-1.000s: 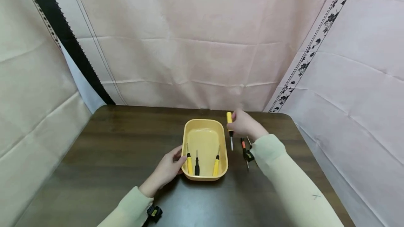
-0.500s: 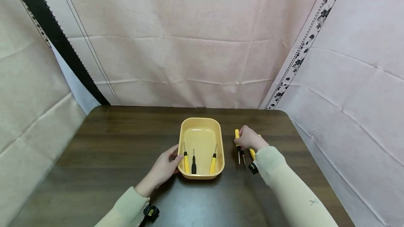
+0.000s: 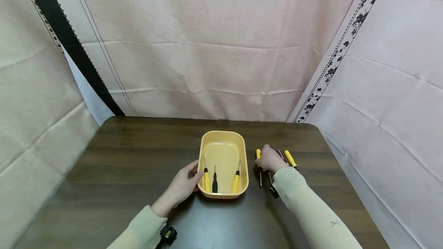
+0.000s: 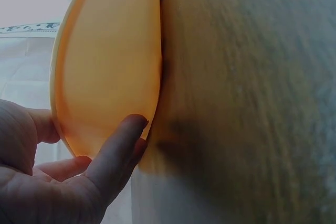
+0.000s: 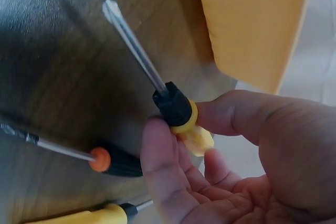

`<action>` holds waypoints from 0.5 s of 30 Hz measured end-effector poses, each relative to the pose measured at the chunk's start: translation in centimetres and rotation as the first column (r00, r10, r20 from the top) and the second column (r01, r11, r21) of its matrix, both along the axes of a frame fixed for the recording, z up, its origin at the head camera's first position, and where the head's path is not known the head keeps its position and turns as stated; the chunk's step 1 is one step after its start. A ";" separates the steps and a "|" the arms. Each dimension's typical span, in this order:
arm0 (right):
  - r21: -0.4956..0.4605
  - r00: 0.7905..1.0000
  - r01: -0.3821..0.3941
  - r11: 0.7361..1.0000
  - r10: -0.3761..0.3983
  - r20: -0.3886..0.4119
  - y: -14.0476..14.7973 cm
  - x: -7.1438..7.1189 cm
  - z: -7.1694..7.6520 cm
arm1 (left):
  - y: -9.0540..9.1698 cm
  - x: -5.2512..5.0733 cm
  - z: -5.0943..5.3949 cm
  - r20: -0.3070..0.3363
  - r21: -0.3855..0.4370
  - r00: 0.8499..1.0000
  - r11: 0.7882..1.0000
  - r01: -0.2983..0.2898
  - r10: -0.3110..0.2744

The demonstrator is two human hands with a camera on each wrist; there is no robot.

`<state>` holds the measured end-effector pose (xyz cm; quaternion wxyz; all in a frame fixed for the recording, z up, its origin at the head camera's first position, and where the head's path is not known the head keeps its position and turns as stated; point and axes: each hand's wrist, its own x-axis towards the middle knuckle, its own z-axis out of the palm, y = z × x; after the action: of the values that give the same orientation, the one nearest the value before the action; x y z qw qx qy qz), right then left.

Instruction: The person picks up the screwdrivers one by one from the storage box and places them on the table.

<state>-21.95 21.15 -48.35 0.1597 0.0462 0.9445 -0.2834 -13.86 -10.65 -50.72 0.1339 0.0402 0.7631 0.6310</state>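
Right hand: thumb and fingers pinch a screwdriver by its handle, above the table, right of the tray. Left hand: clamped on the tray's left side.

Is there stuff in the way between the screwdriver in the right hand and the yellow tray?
I don't see anything lying between the screwdriver in the right hand and the yellow tray. Only the tray's own raised side is there, so it would probably need lifting over. The left hand holds the tray's opposite side.
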 end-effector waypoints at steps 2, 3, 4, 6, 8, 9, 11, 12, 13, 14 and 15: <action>0.013 1.000 0.009 1.000 -0.009 0.005 -0.2 0.0 -0.1 | 0.0 0.0 0.0 0.000 0.001 1.000 1.000 0.001 -0.001; 0.018 1.000 0.012 1.000 -0.012 0.009 -0.3 0.1 -0.1 | 0.1 0.0 0.0 0.001 0.003 1.000 1.000 0.001 -0.001; 0.024 1.000 0.014 1.000 -0.014 0.013 -0.4 0.1 -0.1 | 0.1 0.0 0.0 0.002 0.004 1.000 1.000 -0.001 0.001; 0.032 1.000 0.017 0.999 -0.018 0.020 -0.5 0.1 -0.1 | 0.1 0.0 0.0 0.002 0.007 1.000 1.000 -0.003 0.003; 0.042 0.999 0.025 0.999 -0.026 0.023 -0.7 0.0 -0.1 | 0.1 0.0 0.1 0.002 0.010 1.000 1.000 -0.005 0.005; 0.048 0.999 0.028 0.998 -0.029 0.022 -0.7 0.0 -0.2 | 0.1 0.0 0.1 0.001 0.011 1.000 1.000 -0.006 0.006; 0.052 0.999 0.028 0.998 -0.029 0.018 -0.8 -0.1 -0.3 | 0.1 0.0 0.1 -0.002 0.015 1.000 1.000 -0.011 0.011; 0.053 0.999 0.028 0.998 -0.028 0.016 -0.8 -0.2 -0.4 | 0.1 0.0 0.0 -0.004 0.013 1.000 1.000 -0.016 0.016; 0.057 0.999 0.028 0.998 -0.029 0.017 -0.9 -0.2 -0.5 | 0.1 0.0 0.0 -0.006 0.011 1.000 1.000 -0.023 0.023; 0.060 0.999 0.028 0.998 -0.029 0.018 -1.0 -0.2 -0.6 | 0.1 0.0 -0.1 -0.009 0.008 1.000 1.000 -0.030 0.030; 0.065 1.000 0.023 0.998 -0.024 0.020 -1.0 -0.3 -0.7 | 0.0 0.0 -0.1 -0.012 0.002 0.999 0.999 -0.038 0.038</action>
<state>-22.22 20.12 -49.06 0.1649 0.0653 0.9509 -0.2538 -13.82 -10.63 -50.85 0.1172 0.0296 0.7639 0.6339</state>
